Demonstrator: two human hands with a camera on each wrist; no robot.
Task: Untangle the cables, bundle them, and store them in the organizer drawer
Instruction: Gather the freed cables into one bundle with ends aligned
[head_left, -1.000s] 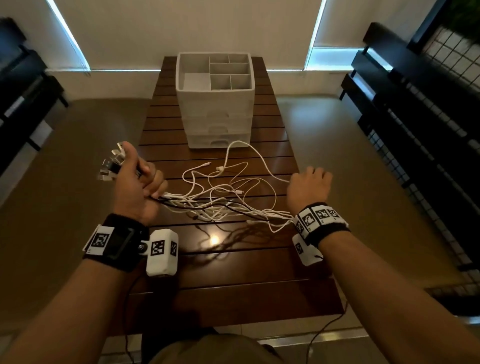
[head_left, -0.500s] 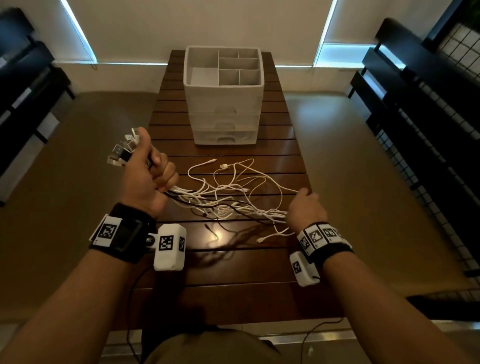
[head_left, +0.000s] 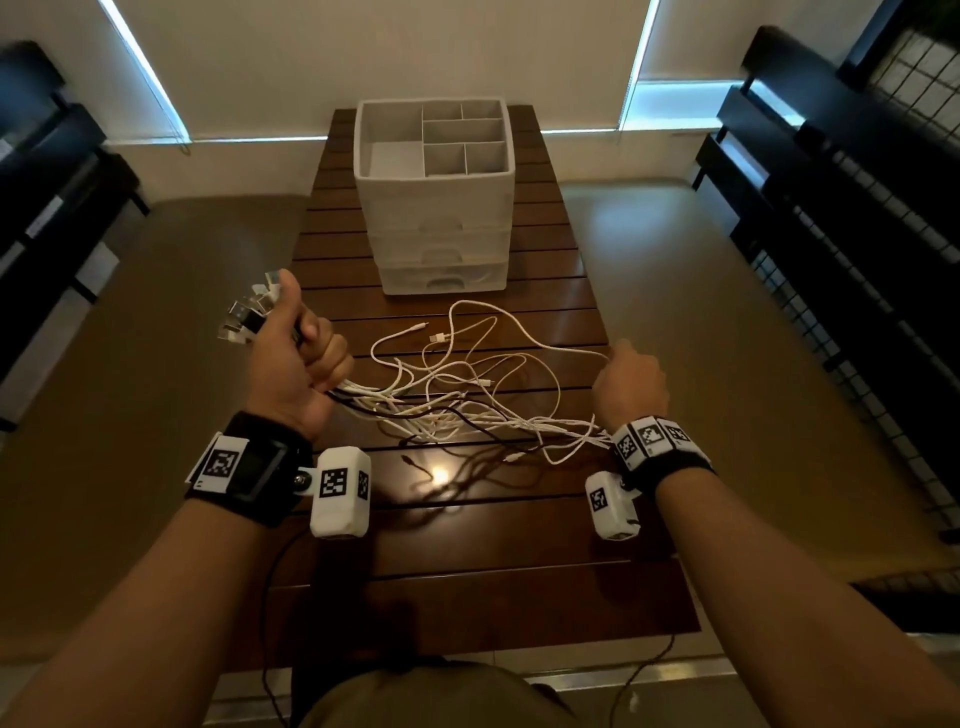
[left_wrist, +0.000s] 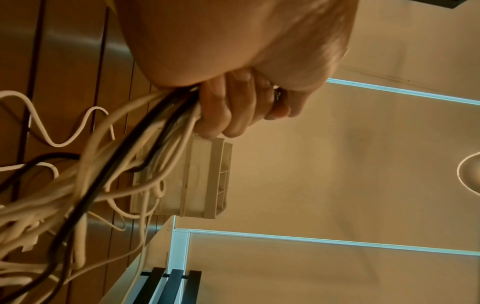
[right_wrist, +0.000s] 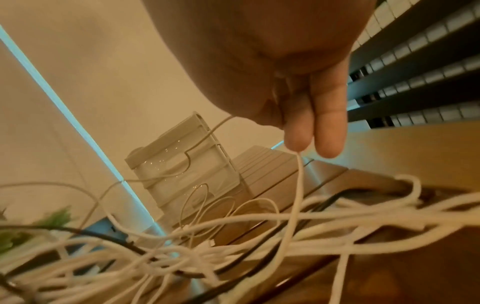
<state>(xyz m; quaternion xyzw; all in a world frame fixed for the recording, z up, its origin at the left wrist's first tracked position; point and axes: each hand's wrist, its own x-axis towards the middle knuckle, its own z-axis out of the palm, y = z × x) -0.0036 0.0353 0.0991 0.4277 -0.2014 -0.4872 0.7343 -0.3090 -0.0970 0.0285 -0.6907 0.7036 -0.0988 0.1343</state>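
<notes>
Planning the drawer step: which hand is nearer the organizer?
Left, slightly. The left hand grips the cable plugs near the organizer's front-left corner; the right hand is farther out, front-right, pinching a white cable.

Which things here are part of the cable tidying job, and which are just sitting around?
Part of the job:
cables
organizer drawers
left hand
right hand

Just around:
wooden table
black benches

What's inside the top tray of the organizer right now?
The organizer's open top shows bare white compartments, one large on the left and smaller ones on the right; no cables in them. The closed drawers below hide their contents.
</notes>
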